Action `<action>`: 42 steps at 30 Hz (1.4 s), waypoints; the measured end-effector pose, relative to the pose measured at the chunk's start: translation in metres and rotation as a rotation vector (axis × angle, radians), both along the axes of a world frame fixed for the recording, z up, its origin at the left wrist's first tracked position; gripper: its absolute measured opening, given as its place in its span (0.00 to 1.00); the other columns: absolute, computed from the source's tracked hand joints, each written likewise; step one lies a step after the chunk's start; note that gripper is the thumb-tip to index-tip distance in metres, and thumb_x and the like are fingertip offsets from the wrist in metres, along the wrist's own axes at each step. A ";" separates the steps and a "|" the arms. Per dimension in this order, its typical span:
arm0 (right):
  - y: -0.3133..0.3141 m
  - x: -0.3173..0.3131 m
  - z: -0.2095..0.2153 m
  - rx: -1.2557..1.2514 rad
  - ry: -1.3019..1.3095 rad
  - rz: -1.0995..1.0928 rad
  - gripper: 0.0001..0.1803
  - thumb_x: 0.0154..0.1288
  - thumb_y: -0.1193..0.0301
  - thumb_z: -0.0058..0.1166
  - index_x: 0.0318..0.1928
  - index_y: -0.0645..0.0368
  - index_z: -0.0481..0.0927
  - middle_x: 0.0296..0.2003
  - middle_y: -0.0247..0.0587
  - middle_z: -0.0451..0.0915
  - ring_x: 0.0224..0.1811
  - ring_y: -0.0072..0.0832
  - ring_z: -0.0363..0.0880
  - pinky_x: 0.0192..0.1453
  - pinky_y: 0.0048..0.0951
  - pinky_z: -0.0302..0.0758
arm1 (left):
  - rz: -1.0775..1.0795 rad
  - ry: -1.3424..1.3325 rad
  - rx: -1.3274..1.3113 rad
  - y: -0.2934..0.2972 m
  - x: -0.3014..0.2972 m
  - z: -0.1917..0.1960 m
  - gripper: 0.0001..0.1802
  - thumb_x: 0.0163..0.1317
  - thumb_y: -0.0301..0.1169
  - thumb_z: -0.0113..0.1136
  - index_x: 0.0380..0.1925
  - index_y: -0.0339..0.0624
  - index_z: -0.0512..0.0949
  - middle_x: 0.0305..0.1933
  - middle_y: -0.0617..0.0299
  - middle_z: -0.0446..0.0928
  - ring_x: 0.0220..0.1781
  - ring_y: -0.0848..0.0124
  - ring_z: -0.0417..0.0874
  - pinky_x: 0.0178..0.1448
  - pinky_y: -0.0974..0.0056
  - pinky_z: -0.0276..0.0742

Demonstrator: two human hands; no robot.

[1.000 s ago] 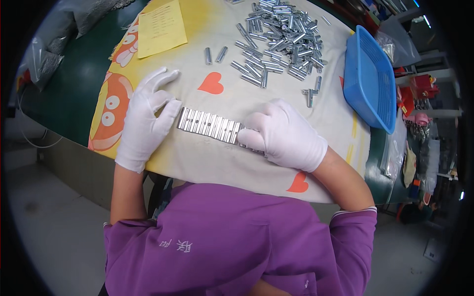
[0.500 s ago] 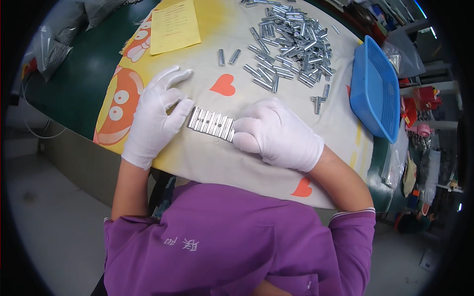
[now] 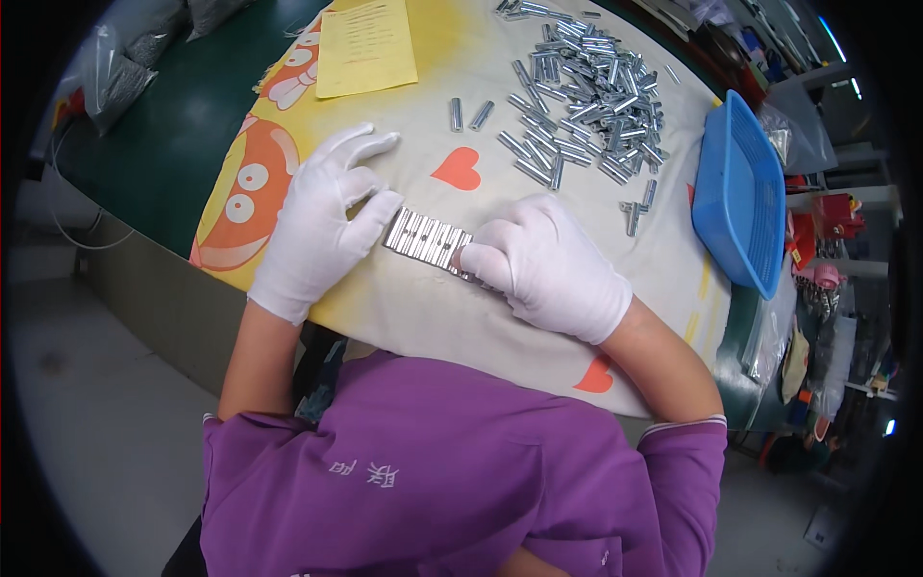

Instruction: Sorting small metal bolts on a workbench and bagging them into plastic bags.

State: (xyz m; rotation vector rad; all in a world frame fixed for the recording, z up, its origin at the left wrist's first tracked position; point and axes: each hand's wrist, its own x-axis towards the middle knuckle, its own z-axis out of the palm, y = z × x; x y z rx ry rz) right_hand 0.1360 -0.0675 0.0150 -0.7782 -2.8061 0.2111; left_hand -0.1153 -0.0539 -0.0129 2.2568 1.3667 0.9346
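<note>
A dark green tabletop (image 3: 183,125) stands over a pale grey floor (image 3: 125,413), which shows past the near left edge and again below the near right edge. A dull brownish panel (image 3: 144,298) sits under the near left edge. Beyond the right edge are crowded pale shelves (image 3: 852,197), with thin bright lights (image 3: 834,38) farther back.

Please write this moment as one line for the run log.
left hand: at left end of metal row; right hand: over the row's right part; metal pieces: heaped beyond; blue basket: at right
</note>
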 end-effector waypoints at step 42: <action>0.032 -0.045 -0.006 0.048 0.196 0.205 0.06 0.54 0.73 0.57 0.32 0.61 0.75 0.43 0.40 0.79 0.51 0.42 0.76 0.54 0.39 0.74 | 0.091 -0.146 -0.020 0.001 -0.002 -0.003 0.10 0.63 0.29 0.58 0.30 0.32 0.82 0.58 0.47 0.79 0.67 0.49 0.73 0.69 0.53 0.68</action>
